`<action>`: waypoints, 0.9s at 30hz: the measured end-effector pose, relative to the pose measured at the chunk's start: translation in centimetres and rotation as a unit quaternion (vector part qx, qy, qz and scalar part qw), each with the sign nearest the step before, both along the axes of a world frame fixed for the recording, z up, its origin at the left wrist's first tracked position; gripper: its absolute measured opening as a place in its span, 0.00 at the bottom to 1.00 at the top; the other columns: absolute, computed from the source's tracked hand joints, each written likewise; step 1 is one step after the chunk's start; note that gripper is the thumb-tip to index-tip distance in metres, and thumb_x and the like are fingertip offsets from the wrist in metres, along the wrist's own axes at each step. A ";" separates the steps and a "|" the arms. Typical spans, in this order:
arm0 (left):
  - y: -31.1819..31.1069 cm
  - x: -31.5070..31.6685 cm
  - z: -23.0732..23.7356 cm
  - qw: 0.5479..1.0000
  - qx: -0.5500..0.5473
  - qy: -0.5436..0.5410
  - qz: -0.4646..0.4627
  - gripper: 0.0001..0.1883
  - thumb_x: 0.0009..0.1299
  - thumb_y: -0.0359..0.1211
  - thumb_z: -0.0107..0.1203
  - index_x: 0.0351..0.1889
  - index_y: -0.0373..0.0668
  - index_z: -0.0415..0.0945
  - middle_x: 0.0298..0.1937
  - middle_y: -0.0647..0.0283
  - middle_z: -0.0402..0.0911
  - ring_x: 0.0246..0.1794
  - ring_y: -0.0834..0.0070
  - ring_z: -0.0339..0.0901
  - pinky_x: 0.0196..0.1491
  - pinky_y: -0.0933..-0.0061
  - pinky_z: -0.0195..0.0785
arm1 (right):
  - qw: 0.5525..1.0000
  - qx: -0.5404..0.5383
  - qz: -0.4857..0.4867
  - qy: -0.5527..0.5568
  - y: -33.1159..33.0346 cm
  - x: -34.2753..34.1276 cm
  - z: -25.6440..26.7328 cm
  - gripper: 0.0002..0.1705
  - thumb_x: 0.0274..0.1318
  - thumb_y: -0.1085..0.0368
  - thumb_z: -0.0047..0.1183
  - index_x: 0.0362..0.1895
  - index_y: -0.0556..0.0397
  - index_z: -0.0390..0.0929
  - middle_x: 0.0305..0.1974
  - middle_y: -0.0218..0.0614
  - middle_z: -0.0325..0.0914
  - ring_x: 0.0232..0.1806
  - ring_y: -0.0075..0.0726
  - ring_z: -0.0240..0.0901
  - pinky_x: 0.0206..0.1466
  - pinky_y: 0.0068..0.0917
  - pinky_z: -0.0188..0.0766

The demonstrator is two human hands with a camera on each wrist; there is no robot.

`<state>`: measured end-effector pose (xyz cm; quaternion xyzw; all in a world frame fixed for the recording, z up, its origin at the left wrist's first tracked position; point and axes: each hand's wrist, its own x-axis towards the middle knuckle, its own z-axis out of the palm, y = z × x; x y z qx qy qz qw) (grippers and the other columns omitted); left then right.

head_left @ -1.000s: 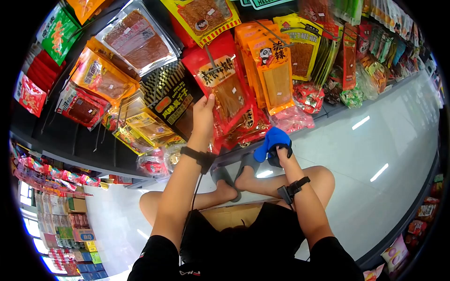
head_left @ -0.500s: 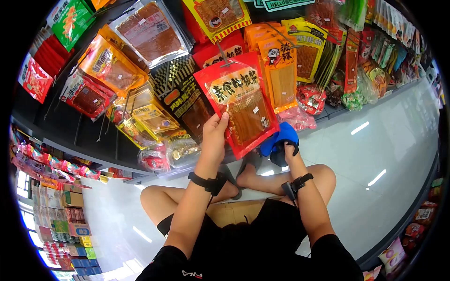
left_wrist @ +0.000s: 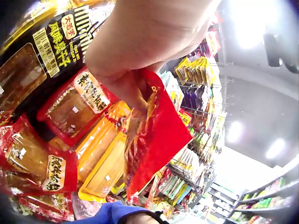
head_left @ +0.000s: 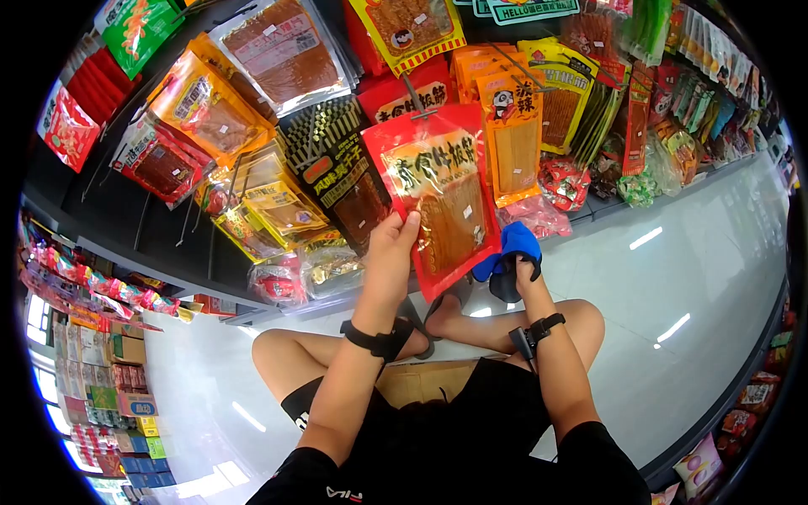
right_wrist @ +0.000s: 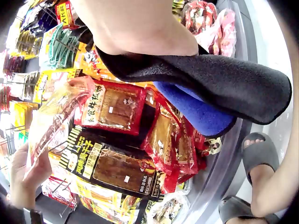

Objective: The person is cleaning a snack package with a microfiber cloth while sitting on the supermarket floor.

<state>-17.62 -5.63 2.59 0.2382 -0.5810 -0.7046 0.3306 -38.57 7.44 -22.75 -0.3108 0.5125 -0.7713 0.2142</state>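
My left hand [head_left: 392,252] grips a red packet of brown snack strips [head_left: 446,202] by its lower left edge, thumb on the front. In the left wrist view the packet [left_wrist: 161,135] is edge-on, its red back showing. My right hand [head_left: 527,273] holds a cloth [head_left: 520,240], blue on one side and dark grey on the other. In the right wrist view the cloth [right_wrist: 224,81] hangs below the hand, whose fingers are mostly hidden. Behind the held packet, a similar red packet [right_wrist: 114,107] hangs on the rack.
Orange packets [head_left: 513,143], a black packet [head_left: 337,168] and silver packets [head_left: 282,50] hang on metal hooks around the hands. Loose red packets [right_wrist: 173,140] lie on the bottom shelf. Below are the pale tiled floor [head_left: 656,278] and the person's sandalled feet [right_wrist: 259,158].
My left hand has drawn the red packet off the rack, toward the body and slightly right, turning its front to the head camera. The right hand with the cloth has shifted slightly right.
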 end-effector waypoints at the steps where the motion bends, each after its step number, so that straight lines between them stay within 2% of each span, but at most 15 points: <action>1: 0.2 0.2 -0.4 1.000 0.001 -0.002 -0.001 0.15 0.80 0.34 0.48 0.55 0.32 0.76 0.49 0.62 0.83 0.45 0.80 0.78 0.52 0.76 0.71 | 1.000 0.001 -0.001 -0.002 0.0 -0.1 -0.1 0.12 0.72 0.67 0.41 0.50 0.53 0.77 0.56 0.35 0.75 0.56 0.35 0.72 0.63 0.33 0.68; 4: 1.1 1.1 -1.5 0.999 0.009 -0.033 0.001 0.16 0.80 0.34 0.48 0.56 0.32 0.75 0.51 0.61 0.82 0.47 0.80 0.78 0.53 0.76 0.70 | 0.999 -0.001 0.002 0.054 -0.2 -0.4 0.8 0.10 0.70 0.69 0.42 0.47 0.53 0.76 0.55 0.35 0.75 0.57 0.35 0.71 0.60 0.33 0.69; 6: 1.8 1.8 -1.6 0.999 0.012 -0.035 0.001 0.16 0.80 0.34 0.48 0.57 0.31 0.75 0.51 0.61 0.82 0.47 0.80 0.78 0.53 0.76 0.70 | 0.985 -0.051 0.009 0.166 -0.4 -0.9 2.1 0.07 0.65 0.72 0.43 0.41 0.56 0.74 0.48 0.39 0.77 0.48 0.37 0.76 0.51 0.31 0.73; 7: 2.1 2.2 -1.4 0.999 0.014 -0.037 0.001 0.16 0.80 0.33 0.48 0.57 0.31 0.75 0.51 0.61 0.82 0.47 0.80 0.78 0.54 0.76 0.70 | 0.983 -0.056 0.011 0.176 -0.2 -1.0 2.7 0.07 0.65 0.72 0.43 0.41 0.57 0.74 0.48 0.39 0.77 0.47 0.37 0.76 0.51 0.31 0.73; 14: 3.6 5.6 -1.8 0.999 0.011 -0.034 0.027 0.15 0.80 0.33 0.47 0.56 0.32 0.76 0.50 0.64 0.82 0.48 0.81 0.76 0.54 0.78 0.68 | 0.992 -0.055 0.094 0.059 0.9 0.1 7.0 0.05 0.62 0.74 0.42 0.39 0.58 0.72 0.43 0.42 0.78 0.39 0.38 0.76 0.45 0.31 0.74; 18: 4.1 8.0 -2.2 0.998 0.007 -0.039 0.052 0.14 0.79 0.33 0.48 0.53 0.32 0.77 0.47 0.65 0.82 0.44 0.83 0.75 0.51 0.78 0.68 | 0.981 -0.066 0.175 -0.060 1.4 1.4 9.9 0.05 0.60 0.75 0.42 0.38 0.59 0.71 0.41 0.43 0.78 0.35 0.38 0.76 0.42 0.30 0.74; 20: 3.8 9.2 -3.2 0.985 -0.096 -0.120 0.075 0.13 0.79 0.31 0.48 0.51 0.31 0.77 0.41 0.62 0.84 0.43 0.82 0.76 0.48 0.74 0.70 | 0.977 -0.067 0.189 -0.076 0.9 2.4 10.4 0.05 0.60 0.75 0.42 0.38 0.59 0.70 0.40 0.43 0.78 0.34 0.38 0.76 0.41 0.30 0.75; 21: 3.9 9.6 -3.2 0.986 -0.091 -0.115 0.075 0.13 0.79 0.31 0.48 0.51 0.31 0.77 0.41 0.62 0.84 0.43 0.82 0.76 0.48 0.74 0.70 | 0.992 0.044 0.074 0.091 0.0 2.9 9.5 0.05 0.58 0.76 0.42 0.38 0.59 0.69 0.38 0.44 0.79 0.30 0.37 0.75 0.39 0.30 0.75; 22: 3.9 9.9 -3.2 0.978 -0.122 -0.147 0.078 0.12 0.78 0.32 0.49 0.50 0.33 0.78 0.39 0.59 0.84 0.41 0.78 0.78 0.46 0.73 0.70 | 0.954 0.151 -0.045 0.254 -0.6 3.4 9.6 0.06 0.56 0.77 0.41 0.38 0.60 0.68 0.36 0.44 0.79 0.26 0.37 0.74 0.36 0.29 0.75; 23: 4.1 10.2 -3.2 0.968 -0.153 -0.181 0.079 0.12 0.77 0.32 0.50 0.50 0.34 0.78 0.38 0.56 0.84 0.39 0.73 0.80 0.44 0.71 0.71 | 0.926 0.194 0.004 0.323 -0.4 3.4 9.8 0.10 0.61 0.76 0.44 0.47 0.60 0.69 0.40 0.41 0.79 0.34 0.35 0.76 0.41 0.28 0.76; 24: 4.2 10.3 -3.5 0.969 -0.148 -0.179 0.078 0.12 0.77 0.32 0.50 0.50 0.34 0.78 0.38 0.56 0.84 0.39 0.73 0.80 0.44 0.71 0.71 | 0.924 0.199 0.005 0.326 -0.1 4.3 9.5 0.10 0.61 0.76 0.44 0.47 0.60 0.69 0.40 0.41 0.79 0.34 0.35 0.76 0.41 0.28 0.76; 26: 4.3 10.6 -4.0 0.933 -0.266 -0.235 0.068 0.11 0.75 0.31 0.51 0.50 0.37 0.79 0.38 0.49 0.83 0.38 0.57 0.82 0.43 0.64 0.72 | 0.978 0.138 0.056 0.147 1.1 8.1 6.6 0.12 0.64 0.74 0.44 0.51 0.59 0.69 0.43 0.39 0.79 0.37 0.34 0.76 0.43 0.27 0.76; 27: 4.7 10.8 -4.1 0.934 -0.262 -0.233 0.065 0.11 0.75 0.31 0.51 0.50 0.37 0.79 0.38 0.49 0.83 0.38 0.57 0.82 0.43 0.64 0.72 | 0.990 0.105 0.078 0.053 1.7 10.4 4.9 0.13 0.65 0.74 0.45 0.53 0.59 0.69 0.44 0.38 0.79 0.39 0.33 0.76 0.44 0.27 0.76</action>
